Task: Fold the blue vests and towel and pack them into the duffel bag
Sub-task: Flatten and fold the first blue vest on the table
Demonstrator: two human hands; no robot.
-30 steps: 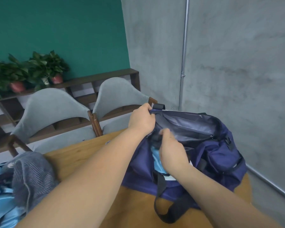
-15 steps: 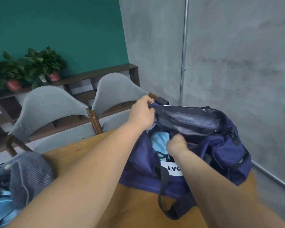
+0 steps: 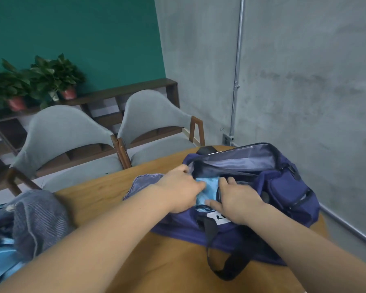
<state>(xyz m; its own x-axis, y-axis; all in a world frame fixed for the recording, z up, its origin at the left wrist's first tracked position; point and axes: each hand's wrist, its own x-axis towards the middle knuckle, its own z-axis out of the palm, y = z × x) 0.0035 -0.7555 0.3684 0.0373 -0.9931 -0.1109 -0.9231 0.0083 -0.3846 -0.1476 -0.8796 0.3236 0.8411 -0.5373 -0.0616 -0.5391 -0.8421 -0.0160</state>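
Fingers (image 3: pixel 225 181) on slick blue vest (image 3: pixel 210 189) inside floppy navy duffel bag (image 3: pixel 283 187)

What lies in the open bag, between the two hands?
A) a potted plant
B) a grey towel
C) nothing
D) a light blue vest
D: a light blue vest shows in the mouth of the bag, between the left hand and the right hand.

A teal wall (image 3: pixel 72 28) meets a grey concrete wall (image 3: pixel 304 70) with a vertical metal pipe (image 3: pixel 238 60). Two grey padded chairs (image 3: pixel 66 127) face a wooden desk (image 3: pixel 106 187). Behind them, potted plants (image 3: pixel 51 75) sit on a low dark shelf (image 3: pixel 123 93).
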